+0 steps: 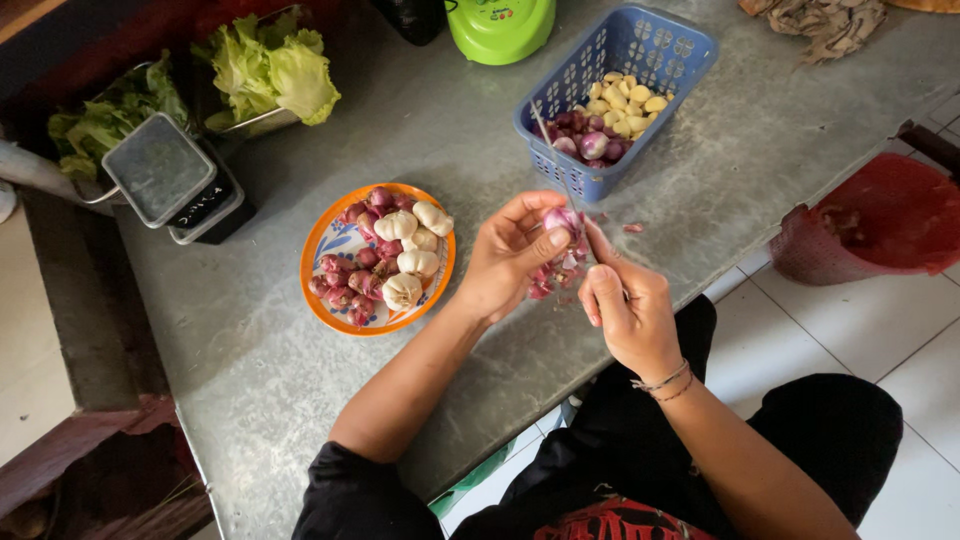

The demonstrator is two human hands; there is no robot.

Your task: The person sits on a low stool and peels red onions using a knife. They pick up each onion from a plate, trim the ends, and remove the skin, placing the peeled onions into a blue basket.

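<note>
My left hand [510, 255] pinches a small purple shallot [560, 219] between thumb and fingers above the grey counter [420, 130]. My right hand [630, 305] grips a thin knife [556, 160] whose blade rises past the shallot toward the basket. Purple peelings [553, 278] lie on the counter right under my hands. An orange-rimmed plate [325, 240] to the left holds unpeeled shallots [345, 280] and garlic bulbs [410, 245]. A blue plastic basket [650, 45] behind my hands holds peeled garlic cloves [625, 100] and peeled shallots [590, 140].
A small kitchen scale [175, 180] sits at the counter's left, with lettuce [270, 65] in a metal bowl behind it. A green lidded container [500, 25] stands at the back. A red basket [880, 220] sits on the tiled floor to the right.
</note>
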